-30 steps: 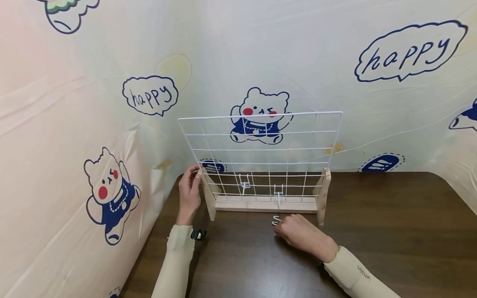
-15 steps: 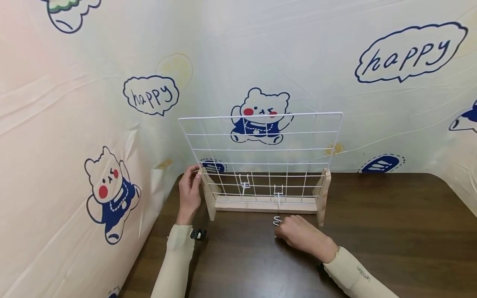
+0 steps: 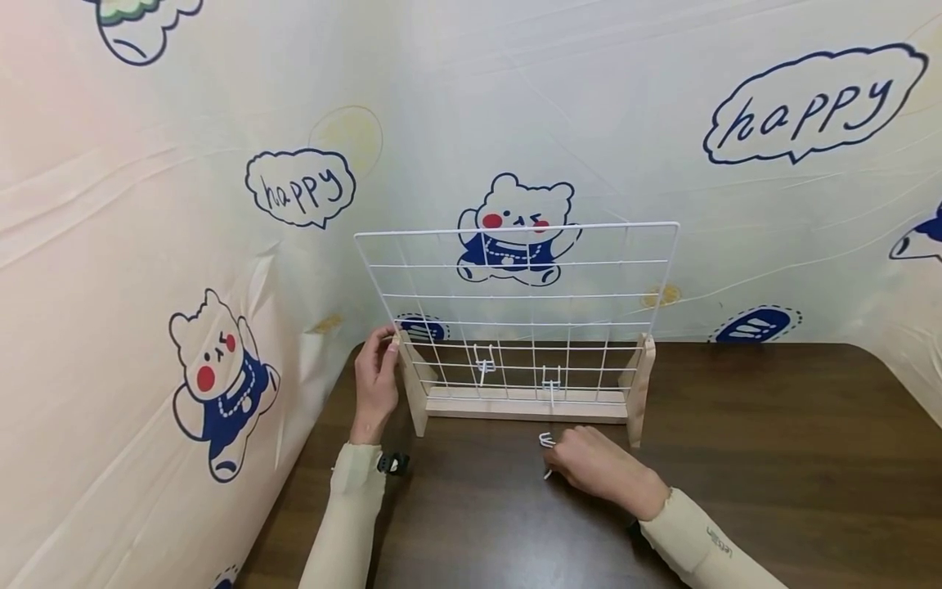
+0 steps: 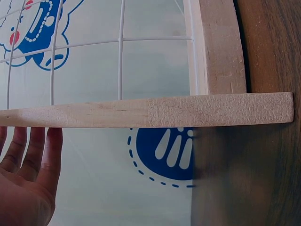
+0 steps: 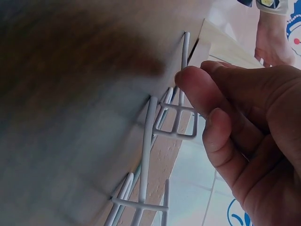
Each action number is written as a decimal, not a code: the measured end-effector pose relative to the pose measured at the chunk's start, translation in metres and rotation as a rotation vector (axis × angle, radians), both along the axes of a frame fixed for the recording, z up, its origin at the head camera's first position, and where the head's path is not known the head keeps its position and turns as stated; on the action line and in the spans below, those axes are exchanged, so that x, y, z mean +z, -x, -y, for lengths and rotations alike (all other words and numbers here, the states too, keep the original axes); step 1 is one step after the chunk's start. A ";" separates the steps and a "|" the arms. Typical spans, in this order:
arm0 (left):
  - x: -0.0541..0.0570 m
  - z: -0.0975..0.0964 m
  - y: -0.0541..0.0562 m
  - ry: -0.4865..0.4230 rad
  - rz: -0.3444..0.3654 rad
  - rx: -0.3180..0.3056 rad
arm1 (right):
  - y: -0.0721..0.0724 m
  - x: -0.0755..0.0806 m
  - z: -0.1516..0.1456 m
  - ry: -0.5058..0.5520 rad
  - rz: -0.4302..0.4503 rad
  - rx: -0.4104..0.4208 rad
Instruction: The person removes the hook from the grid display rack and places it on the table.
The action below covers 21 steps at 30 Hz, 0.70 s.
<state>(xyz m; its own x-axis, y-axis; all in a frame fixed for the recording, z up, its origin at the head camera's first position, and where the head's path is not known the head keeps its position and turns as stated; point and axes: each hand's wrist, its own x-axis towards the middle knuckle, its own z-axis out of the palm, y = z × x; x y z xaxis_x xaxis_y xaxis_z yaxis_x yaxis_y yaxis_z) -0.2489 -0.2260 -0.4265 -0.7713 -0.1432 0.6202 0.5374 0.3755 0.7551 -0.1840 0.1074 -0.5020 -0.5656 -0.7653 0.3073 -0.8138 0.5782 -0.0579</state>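
Note:
A white wire grid rack stands on a dark wooden table, held between pale wooden side supports. My left hand grips the left support; in the left wrist view its fingers reach behind the wood. Between the fingertips of my right hand is a small white wire hook, in front of the rack's base. Its pronged end sticks out to the left and a thin tip shows below; the fingers hide its middle. In the right wrist view, my right hand is bent at the fingers.
Two white hooks hang on the lower grid, one left of centre and one near the middle. The wooden base bar joins the supports. Behind the table hangs a printed curtain.
The hook in my right hand has turned slightly, so its prongs sit a little lower and more of its lower tip shows. My left hand stays on the support.

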 end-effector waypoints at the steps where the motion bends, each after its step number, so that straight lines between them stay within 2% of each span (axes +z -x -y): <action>1: 0.000 0.000 0.000 0.001 0.000 0.001 | 0.000 0.000 0.000 0.000 -0.004 0.002; 12: 0.000 0.000 0.000 0.011 -0.007 -0.004 | -0.001 -0.001 0.001 0.020 0.022 0.011; 21: -0.001 0.001 0.000 0.009 -0.020 -0.005 | 0.000 0.002 0.003 0.089 -0.053 0.071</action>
